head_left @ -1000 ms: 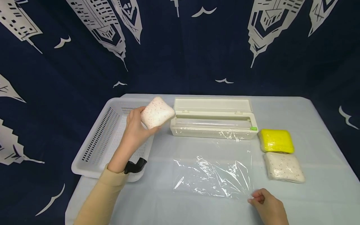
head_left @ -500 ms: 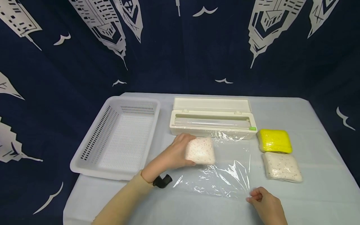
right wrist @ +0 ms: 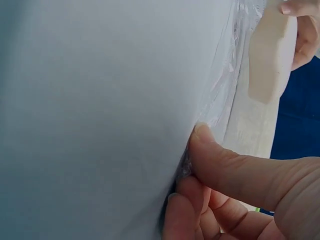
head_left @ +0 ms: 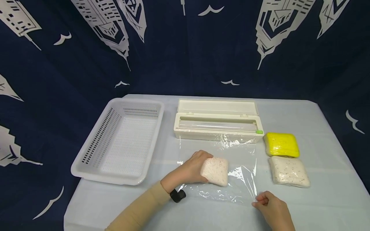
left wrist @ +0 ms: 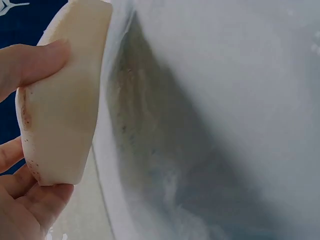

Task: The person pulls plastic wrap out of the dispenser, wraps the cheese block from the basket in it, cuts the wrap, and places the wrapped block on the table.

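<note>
My left hand [head_left: 197, 168] grips a pale, reddish-speckled square block [head_left: 215, 171] by its left side. In the left wrist view the block [left wrist: 65, 110] shows a smooth pale edge, with the thumb on one face and fingers on the other. It is held low over a clear sheet of plastic wrap [head_left: 240, 175], and its shadow falls beside it. At the sheet's front right corner my right hand [head_left: 274, 210] pinches the film between thumb and fingers; the right wrist view shows the bunched film [right wrist: 186, 165] there. The sheet runs out from a cream wrap dispenser [head_left: 218, 133] with its lid raised.
On the left stands a white perforated basket [head_left: 115, 178]. To the right lie a yellow film-wrapped block [head_left: 282, 144] and a speckled film-wrapped block [head_left: 290, 171], one in front of the other. A dark blue printed cloth [head_left: 185, 57] hangs behind the table.
My left hand has carried the speckled block from above the basket's right edge rightward and down over the wrap sheet. My right hand keeps its pinch at the sheet's corner.
</note>
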The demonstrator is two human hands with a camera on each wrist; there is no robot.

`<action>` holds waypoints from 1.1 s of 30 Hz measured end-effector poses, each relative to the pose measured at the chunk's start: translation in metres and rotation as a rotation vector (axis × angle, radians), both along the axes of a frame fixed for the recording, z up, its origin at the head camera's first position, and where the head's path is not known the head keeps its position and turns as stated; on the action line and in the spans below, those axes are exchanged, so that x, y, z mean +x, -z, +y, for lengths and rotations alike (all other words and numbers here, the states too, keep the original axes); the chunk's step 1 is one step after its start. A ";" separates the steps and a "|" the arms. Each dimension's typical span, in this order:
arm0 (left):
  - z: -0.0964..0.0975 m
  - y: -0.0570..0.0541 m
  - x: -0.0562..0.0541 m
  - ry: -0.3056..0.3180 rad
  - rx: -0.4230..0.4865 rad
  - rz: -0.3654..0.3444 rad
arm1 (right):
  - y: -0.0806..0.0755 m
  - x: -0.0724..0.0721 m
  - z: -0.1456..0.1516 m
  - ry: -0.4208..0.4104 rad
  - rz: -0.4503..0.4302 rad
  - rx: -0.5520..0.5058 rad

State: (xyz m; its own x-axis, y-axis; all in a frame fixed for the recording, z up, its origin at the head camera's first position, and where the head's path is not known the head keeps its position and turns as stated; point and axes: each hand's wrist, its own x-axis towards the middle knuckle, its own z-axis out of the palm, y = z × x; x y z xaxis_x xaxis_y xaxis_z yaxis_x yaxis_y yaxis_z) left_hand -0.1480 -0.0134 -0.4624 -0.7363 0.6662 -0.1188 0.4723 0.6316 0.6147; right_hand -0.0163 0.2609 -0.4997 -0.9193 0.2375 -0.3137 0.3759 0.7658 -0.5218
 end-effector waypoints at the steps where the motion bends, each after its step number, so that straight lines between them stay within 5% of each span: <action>1: 0.001 0.002 0.001 -0.001 0.006 -0.005 | 0.000 0.000 0.001 -0.005 0.004 -0.001; 10: 0.005 0.018 0.004 -0.031 0.049 -0.039 | 0.000 -0.001 0.000 -0.001 -0.006 0.003; 20: 0.003 0.032 0.004 -0.004 -0.013 0.007 | -0.001 -0.001 -0.002 -0.020 -0.020 0.010; 26: -0.008 0.022 0.011 -0.030 0.027 0.022 | -0.002 -0.003 -0.003 -0.023 -0.014 0.023; 33: -0.051 0.009 0.024 -0.102 0.051 0.025 | -0.009 0.003 -0.003 -0.047 0.059 0.036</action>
